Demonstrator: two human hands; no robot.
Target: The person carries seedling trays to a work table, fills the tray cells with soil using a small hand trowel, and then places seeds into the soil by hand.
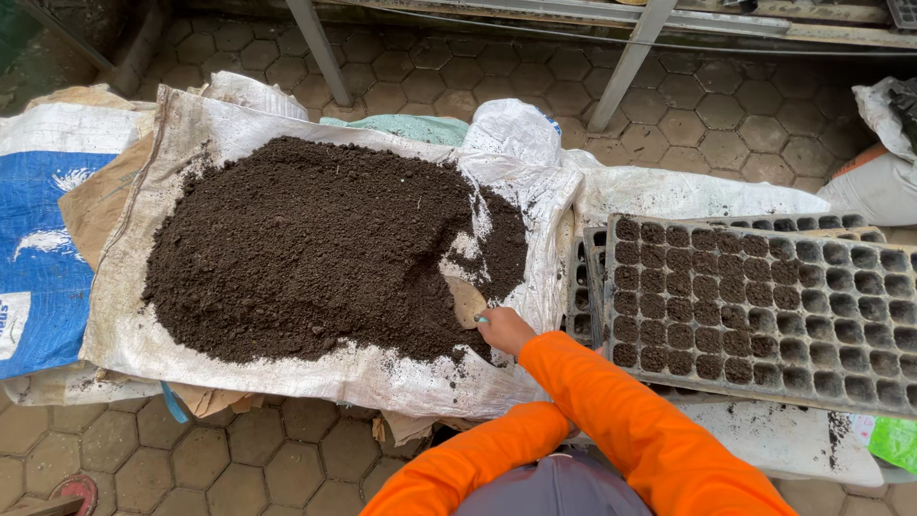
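From the head camera, the right hand (503,330) reaches forward from an orange sleeve and closes around the green handle of a small trowel (467,302), whose pale blade lies flat against the near right edge of the soil (315,248). The blade sits low at the foot of the heap, where loose soil is easiest to take up. The left hand cannot be seen; only its orange sleeve shows at the bottom, so I cannot tell whether it is open or closed.

The soil is one broad dark heap spread on a white sack (191,134), which keeps it off the hexagon paving. A blue-and-white sack (38,248) lies under it at the left.

Just right of the hand stands a seed tray (812,306), its left cells filled with soil, the right ones empty. A second tray (579,287) peeks out beneath it, so two are visible. One trowel, one heap.
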